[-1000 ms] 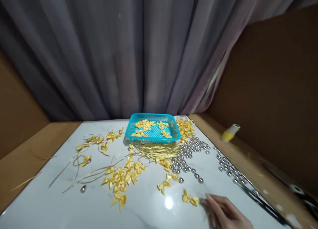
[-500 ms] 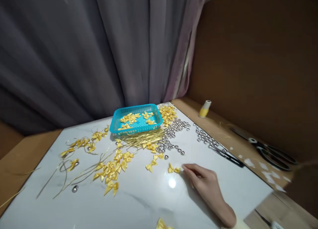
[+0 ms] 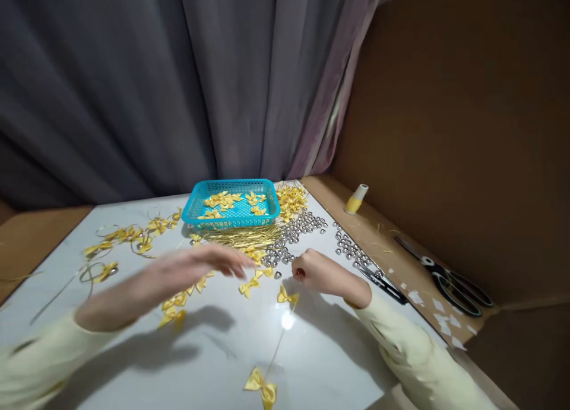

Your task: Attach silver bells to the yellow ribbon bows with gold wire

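Note:
My left hand (image 3: 196,266) is over the loose yellow ribbon bows (image 3: 187,297), blurred, with fingers stretched out and nothing visible in them. My right hand (image 3: 314,272) is closed beside a single yellow bow (image 3: 287,294), right of the middle of the white board. From near its fingers a thin cord (image 3: 278,342) runs down toward another yellow bow (image 3: 262,388) at the front; the fingertips themselves are hidden. Silver heart-shaped beads (image 3: 278,254) lie scattered just behind the right hand.
A blue basket (image 3: 231,221) holding bows stands at the back, with gold cords (image 3: 244,237) before it. Bows with cords (image 3: 133,235) lie left. Black tweezers (image 3: 385,284), large scissors (image 3: 449,282), white scraps (image 3: 416,297) and a yellow-and-white bottle (image 3: 356,200) are on the right.
My left hand has come into view from the left. The right hand has curled closed, and a cord now shows between it and the front bow. The view has shifted somewhat.

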A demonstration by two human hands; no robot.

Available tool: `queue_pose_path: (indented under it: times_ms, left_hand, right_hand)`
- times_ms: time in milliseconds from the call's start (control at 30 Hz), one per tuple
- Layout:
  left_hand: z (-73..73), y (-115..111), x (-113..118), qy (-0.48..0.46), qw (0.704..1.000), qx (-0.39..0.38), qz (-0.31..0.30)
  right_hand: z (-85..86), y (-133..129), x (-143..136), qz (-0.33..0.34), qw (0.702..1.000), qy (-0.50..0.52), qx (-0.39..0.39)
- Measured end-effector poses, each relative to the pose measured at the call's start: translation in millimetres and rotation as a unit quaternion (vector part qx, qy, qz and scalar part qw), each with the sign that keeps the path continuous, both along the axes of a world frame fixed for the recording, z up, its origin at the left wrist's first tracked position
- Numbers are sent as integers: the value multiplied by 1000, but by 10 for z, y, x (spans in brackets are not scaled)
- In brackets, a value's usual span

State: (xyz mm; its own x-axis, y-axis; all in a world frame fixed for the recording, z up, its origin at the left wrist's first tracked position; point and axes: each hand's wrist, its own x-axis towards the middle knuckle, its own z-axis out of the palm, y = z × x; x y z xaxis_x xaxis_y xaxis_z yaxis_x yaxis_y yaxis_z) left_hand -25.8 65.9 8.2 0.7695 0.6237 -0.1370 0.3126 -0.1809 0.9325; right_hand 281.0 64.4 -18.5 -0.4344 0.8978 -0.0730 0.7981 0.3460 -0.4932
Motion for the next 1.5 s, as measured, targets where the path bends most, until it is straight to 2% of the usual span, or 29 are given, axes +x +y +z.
queue_pose_path:
  times_ms: [67, 133, 233, 300, 400, 500, 667, 1067, 1500]
  left_hand:
    - [-126, 21, 363, 41, 999, 19, 14]
    - [-379, -87, 598, 94, 994, 5, 60]
    - [-733, -233, 699, 83, 986, 90, 117]
    - [-832, -220, 703, 67, 981, 136, 118]
    - [-806, -91, 766, 62, 979, 172, 91]
    - [-746, 18, 893, 107, 976, 175, 70]
    - [-778, 53, 1014, 168, 963, 195, 83]
    - [-877, -3, 1027, 190, 944, 252, 101]
    - [-935, 35, 1009, 150, 952, 258, 76]
  right_hand:
    - [-1, 67, -17, 18, 1000, -19, -13]
    - [-23, 100, -24, 21, 999, -32, -20]
    - [-67, 114, -19, 20, 999, -43, -25]
    - [-94, 116, -16, 22, 998, -46, -26]
    - [-136, 120, -26, 24, 998, -50, -26]
    - [-180, 125, -45, 24, 998, -53, -21]
    - [-217, 116, -50, 21, 998, -57, -11]
    - [-187, 73, -77, 7, 998, -66, -1]
    - [-215, 66, -132, -2, 998, -65, -3]
